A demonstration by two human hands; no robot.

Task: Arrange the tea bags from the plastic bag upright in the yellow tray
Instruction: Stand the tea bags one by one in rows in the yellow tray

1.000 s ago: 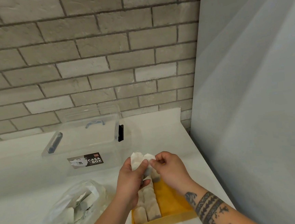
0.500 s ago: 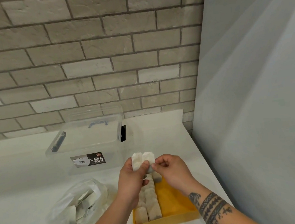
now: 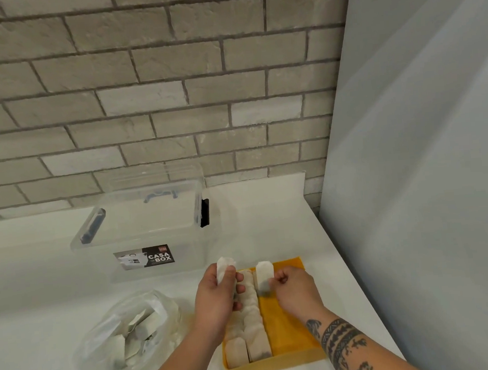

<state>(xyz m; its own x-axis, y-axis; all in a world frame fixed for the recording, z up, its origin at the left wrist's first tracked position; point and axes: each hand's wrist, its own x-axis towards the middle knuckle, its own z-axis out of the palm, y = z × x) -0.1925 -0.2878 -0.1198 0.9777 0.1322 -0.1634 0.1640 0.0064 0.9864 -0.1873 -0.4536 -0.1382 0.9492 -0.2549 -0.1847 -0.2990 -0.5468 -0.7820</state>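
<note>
The left hand (image 3: 217, 300) holds the left tea bag (image 3: 223, 268). Its fingers (image 3: 239, 277) and thumb are curled round the lower part, and the upper end stands out above them. The right hand (image 3: 295, 292) pinches the right tea bag (image 3: 264, 273) between the thumb and curled fingers (image 3: 278, 279); this bag stands upright just left of those fingers. The two bags are apart.

Below both hands the yellow tray (image 3: 289, 328) lies on the tabletop (image 3: 34, 297). Two rows of tea bags (image 3: 255, 328) stand in it, between the two sets of fingers and nearer to the person. I cannot tell if the right tea bag touches them. The plastic bag (image 3: 126, 336) with more tea bags lies left of the left fingers, well apart. The clear box (image 3: 143, 232) stands beyond the fingers.
</note>
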